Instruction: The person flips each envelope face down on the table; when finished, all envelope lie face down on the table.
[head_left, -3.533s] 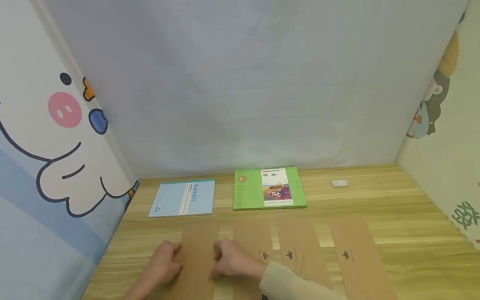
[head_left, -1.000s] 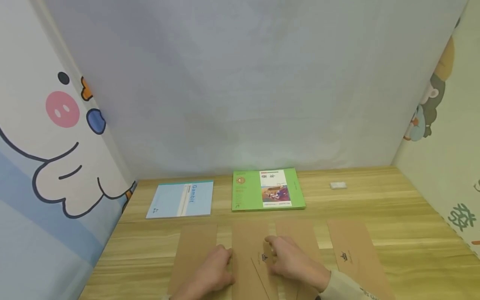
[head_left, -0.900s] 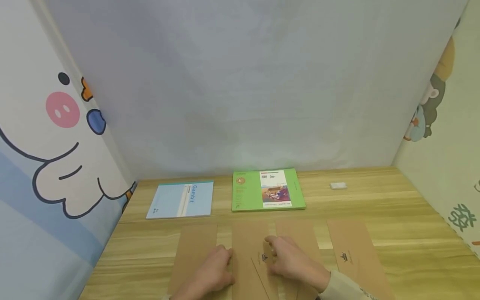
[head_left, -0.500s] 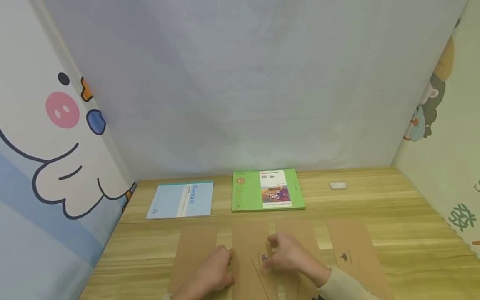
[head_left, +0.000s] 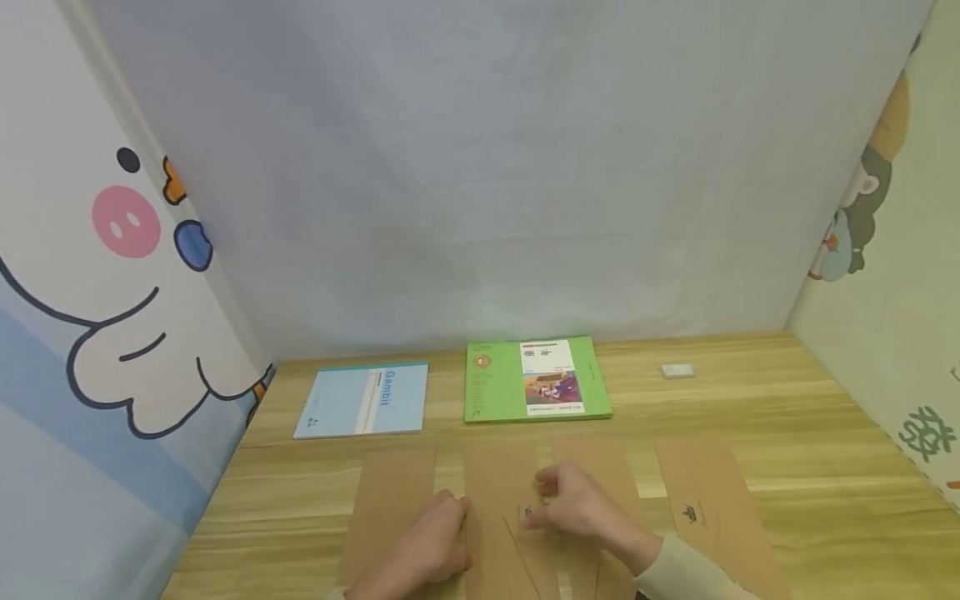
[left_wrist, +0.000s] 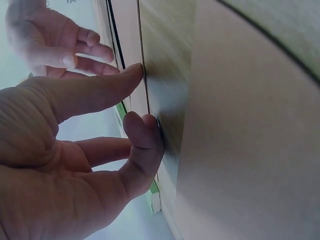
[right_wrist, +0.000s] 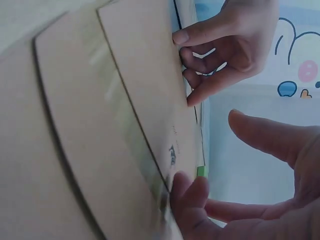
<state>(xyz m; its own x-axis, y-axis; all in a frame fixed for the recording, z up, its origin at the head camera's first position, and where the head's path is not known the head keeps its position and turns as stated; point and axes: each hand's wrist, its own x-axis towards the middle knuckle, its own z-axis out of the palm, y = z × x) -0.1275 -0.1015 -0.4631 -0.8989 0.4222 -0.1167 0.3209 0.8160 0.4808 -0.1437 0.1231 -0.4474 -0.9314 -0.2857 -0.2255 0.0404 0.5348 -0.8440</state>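
First sheet (head_left: 393,492): nearest the counter's left edge; a dragging left forearm could skew it.
Left hand (head_left: 427,537): grip half open, holding nothing, tips at the second sheet's left edge; pressing unevenly could turn it.
Second sheet (head_left: 495,492): between the hands, mid-counter.
Right hand (head_left: 581,508): grip loosely parted, holding nothing.
Third sheet (head_left: 611,475): under the right hand; could shift if brushed.

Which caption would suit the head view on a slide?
Left hand and right hand at one of four brown paper pieces, green book behind.
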